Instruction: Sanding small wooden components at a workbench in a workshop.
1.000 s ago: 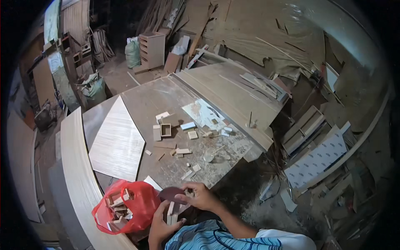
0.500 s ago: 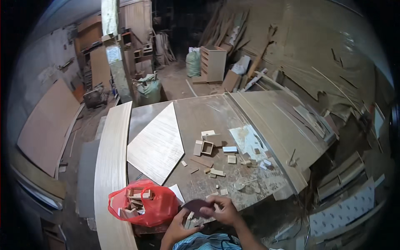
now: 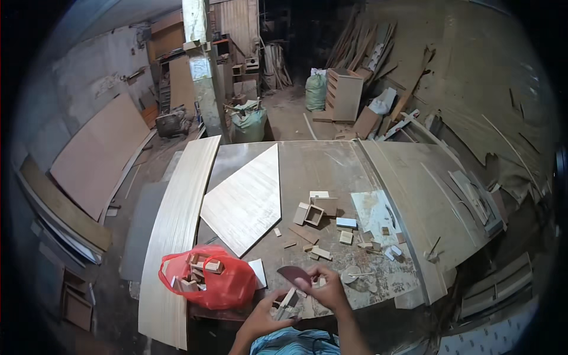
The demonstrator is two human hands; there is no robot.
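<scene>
At the near edge of the workbench point(image 3: 331, 163), my left hand point(image 3: 265, 316) is closed around a small wooden block point(image 3: 288, 297) with a pale top and greyish side. My right hand point(image 3: 329, 290) pinches a bent piece of dark maroon sandpaper point(image 3: 293, 274) just above that block. Beside my left hand slumps a red plastic bag point(image 3: 236, 283) filled with small wood offcuts point(image 3: 204, 266). Past my hands lie several loose blocks, a small open wooden box point(image 3: 313, 215) and a blue-white block point(image 3: 346, 222).
A long pale board point(image 3: 177, 236) runs along the bench's left side, beside an angular whitish panel point(image 3: 245, 201). To the right is a large brown sheet point(image 3: 414, 195) with strips on it. Farther back stand a post point(image 3: 204, 77), filled sacks point(image 3: 248, 123) and a drawer cabinet point(image 3: 344, 94).
The head view has turned left, so the scene sits farther right. My right hand has lifted the sandpaper away, and the block in my left hand shows more clearly.
</scene>
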